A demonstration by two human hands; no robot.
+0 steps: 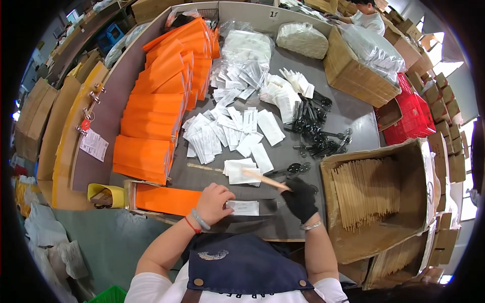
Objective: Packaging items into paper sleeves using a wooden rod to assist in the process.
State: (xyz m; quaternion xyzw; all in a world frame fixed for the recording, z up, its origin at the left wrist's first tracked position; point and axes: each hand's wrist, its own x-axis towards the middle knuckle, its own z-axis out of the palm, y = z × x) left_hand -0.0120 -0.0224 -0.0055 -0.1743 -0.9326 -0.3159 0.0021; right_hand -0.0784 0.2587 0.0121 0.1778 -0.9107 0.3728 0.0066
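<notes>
My left hand [214, 202], bare with a grey band and a red string at the wrist, rests at the table's near edge. Its curled fingers close on the left end of a small white paper packet [244, 207]. A dark flat piece shows under the packet's right end. Just left of this hand lies a flat orange sleeve [166, 199]. My right hand [301, 200], in a black glove, grips a pair of pale wooden chopsticks [265, 179]. Their far end points left over several white napkin packets [238, 171]. Black plastic spoons [295, 169] lie just beyond the glove.
Orange sleeves [151, 121] stand in overlapping stacks at left. White packets [217, 131] spread mid-table, with more black spoons [316, 129] beside them. An open carton [336, 232] of wooden chopsticks [366, 192] stands right. A yellow container [113, 191] sits at the left corner. Another person [366, 17] is far right.
</notes>
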